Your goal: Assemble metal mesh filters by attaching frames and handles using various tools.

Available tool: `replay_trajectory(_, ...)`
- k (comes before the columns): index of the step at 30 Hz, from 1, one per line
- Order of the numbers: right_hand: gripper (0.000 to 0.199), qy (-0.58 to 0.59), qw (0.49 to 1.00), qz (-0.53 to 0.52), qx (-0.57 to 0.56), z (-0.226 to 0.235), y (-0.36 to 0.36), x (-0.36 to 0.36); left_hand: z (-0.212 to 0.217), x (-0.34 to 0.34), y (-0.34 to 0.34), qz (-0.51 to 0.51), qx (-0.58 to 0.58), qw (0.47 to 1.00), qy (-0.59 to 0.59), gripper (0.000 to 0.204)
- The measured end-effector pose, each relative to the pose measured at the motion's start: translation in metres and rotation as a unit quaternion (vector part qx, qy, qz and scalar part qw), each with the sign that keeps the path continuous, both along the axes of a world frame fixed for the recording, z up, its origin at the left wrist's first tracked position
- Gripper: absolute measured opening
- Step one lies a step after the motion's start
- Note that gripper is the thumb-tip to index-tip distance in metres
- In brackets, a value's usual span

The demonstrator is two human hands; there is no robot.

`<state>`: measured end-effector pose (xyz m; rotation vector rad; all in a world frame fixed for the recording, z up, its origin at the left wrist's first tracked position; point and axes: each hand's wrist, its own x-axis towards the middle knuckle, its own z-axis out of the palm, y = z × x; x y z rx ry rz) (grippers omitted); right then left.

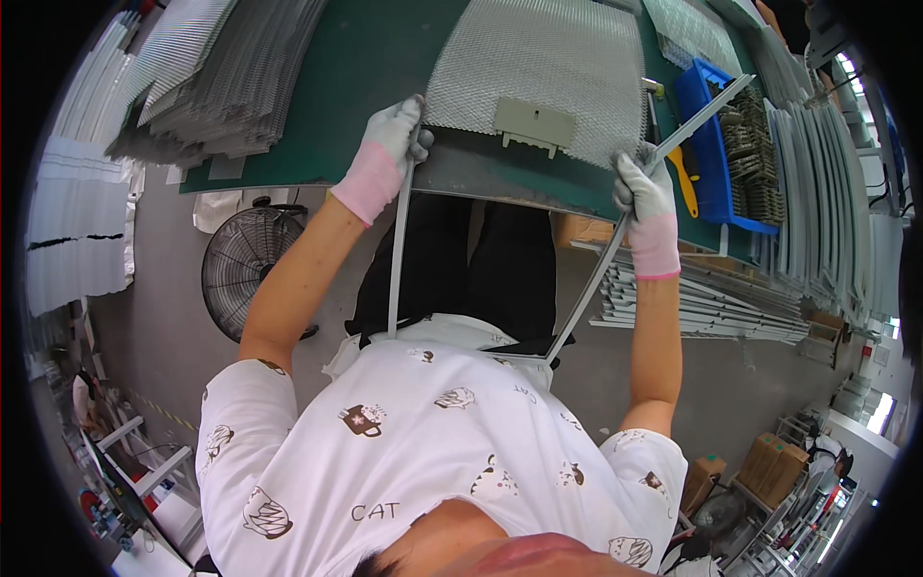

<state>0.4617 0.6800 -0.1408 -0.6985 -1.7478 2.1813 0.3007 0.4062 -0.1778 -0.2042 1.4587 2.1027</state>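
Note:
My left hand (pixel 392 135), in a white-and-grey glove with a pink cuff, is closed around one side of a thin aluminium frame (pixel 397 260). My right hand (pixel 642 188), gloved alike, grips the frame's other side, which slants up past the fingers toward the far right. The frame's near edge rests against my waist. Just beyond my hands, a silver expanded-mesh sheet (pixel 538 58) lies on the green table (pixel 356 87). On its near edge sits a beige plate (pixel 535 127) with short legs.
Stacked mesh sheets (pixel 231 87) sit at the far left. Right of my right hand are a yellow-handled tool (pixel 684 183) and a blue bin (pixel 707 144) of small brownish parts. Aluminium strips (pixel 692 298) lie below the table's right side. A black fan (pixel 252 269) stands at left.

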Motion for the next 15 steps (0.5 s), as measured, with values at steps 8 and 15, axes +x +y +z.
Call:
replay_trajectory(8,0.029,-0.018,1.0,-0.001,-0.009,-0.003,0.002,-0.001,0.01,0.013,0.004,-0.012,0.02,0.998,0.052,0.013)
replay_trajectory(15,0.03,-0.001,0.999,0.017,-0.029,-0.008,0.001,-0.003,0.006,0.012,0.0,-0.075,0.021,0.99,0.121,0.013)
